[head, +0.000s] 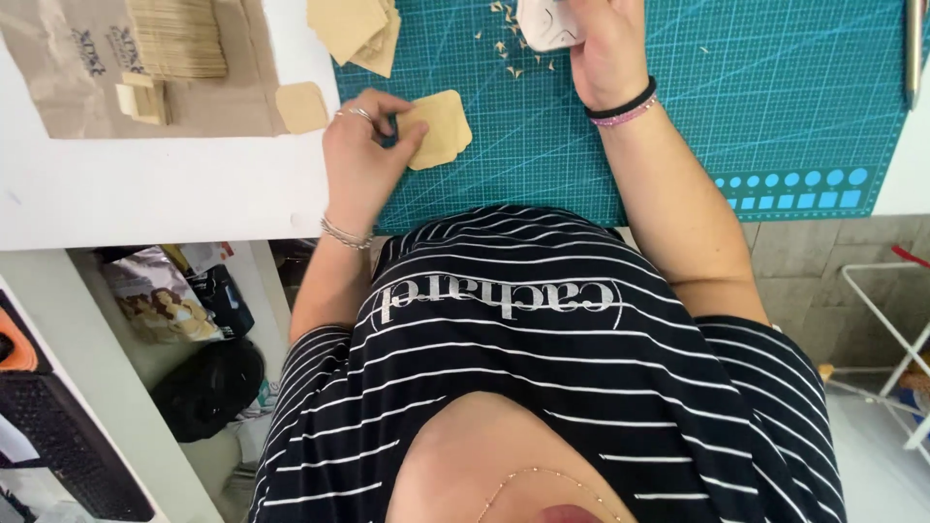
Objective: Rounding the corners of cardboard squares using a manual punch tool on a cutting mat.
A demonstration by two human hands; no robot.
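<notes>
Nearest the lens, a black top with thin white stripes [542, 378], filling the lower middle of the view. Beyond it, two bare forearms reaching up onto the worktop [145, 189], white and carrying a teal cutting mat [775, 97] with a printed grid.

Left hand [363, 155], ring on one finger and a thin bracelet at the wrist, grip closed on a tan square piece with rounded corners [441, 129], pinched at its left edge between thumb and fingertips; piece lying at the mat's left margin, seemingly flat on it.

Right hand [605, 44], dark and pink bands at the wrist, laid over a white tool [547, 24] at the top edge of the view; grip on it partly cut off, so how tightly closed cannot be told. Small tan shavings [509, 48] scattered on the mat just left of the tool.

Further left, a loose heap of tan pieces [356, 29] overlapping the mat's top corner, one more tan square [301, 107] on the white surface, and a stack of thin tan sheets [179, 39] on brown paper [68, 87]. Metal pen-like rod [914, 48] at the far right edge.
</notes>
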